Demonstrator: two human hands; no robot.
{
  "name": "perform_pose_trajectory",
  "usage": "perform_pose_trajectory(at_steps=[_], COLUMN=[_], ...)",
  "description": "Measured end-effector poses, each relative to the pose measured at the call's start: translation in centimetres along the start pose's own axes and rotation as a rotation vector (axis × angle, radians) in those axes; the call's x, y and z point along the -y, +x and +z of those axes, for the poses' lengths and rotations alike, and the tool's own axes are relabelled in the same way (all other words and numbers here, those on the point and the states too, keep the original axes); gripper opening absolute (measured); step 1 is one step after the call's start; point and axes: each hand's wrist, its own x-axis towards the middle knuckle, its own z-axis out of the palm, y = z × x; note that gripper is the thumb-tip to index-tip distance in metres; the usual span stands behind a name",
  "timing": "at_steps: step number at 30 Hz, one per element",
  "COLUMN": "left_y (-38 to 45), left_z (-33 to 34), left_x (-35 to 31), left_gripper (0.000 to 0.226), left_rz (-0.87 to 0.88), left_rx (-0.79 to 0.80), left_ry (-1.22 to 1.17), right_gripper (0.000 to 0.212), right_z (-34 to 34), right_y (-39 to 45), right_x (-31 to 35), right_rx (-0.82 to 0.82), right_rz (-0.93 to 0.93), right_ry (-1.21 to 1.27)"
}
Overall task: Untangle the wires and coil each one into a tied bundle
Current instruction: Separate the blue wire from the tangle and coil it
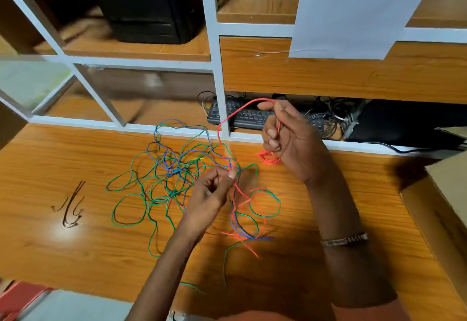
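Wooden desk [75,257], untangling step: right hand [290,141] pinches red wire [237,112] raised, left hand [214,189] pinches the tangle [174,169]; next likely drawing red free.

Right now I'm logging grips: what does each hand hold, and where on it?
The right hand holds the red wire along a raised loop. The left hand pinches strands at the knot in the tangle; which strands cannot be told.
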Motion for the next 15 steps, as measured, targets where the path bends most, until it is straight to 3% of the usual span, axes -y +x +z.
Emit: perform_pose_trajectory(at_steps=[5, 11, 15], left_y=[1.7, 2.8, 3.2], left_z=[-2.6, -5.2, -6.9], left_x=[-1.9, -3.5, -2.2], left_gripper=[0.027, 0.024, 0.019], left_rz=[0.084, 0.175, 0.171], left_rx=[-0.308, -0.28, -0.246], left_ry=[0.022, 0.136, 0.38], right_gripper=[0.025, 0.025, 0.022], right_z=[-0.8, -2.9, -4.2], right_y=[0.5, 0.3, -0.1], right_x=[0.1, -0.6, -0.4], right_rx=[-0.227, -0.473, -0.438], right_rz=[-0.028, -0.017, -0.053], right_ry=[-0.318, -0.326, -0.306])
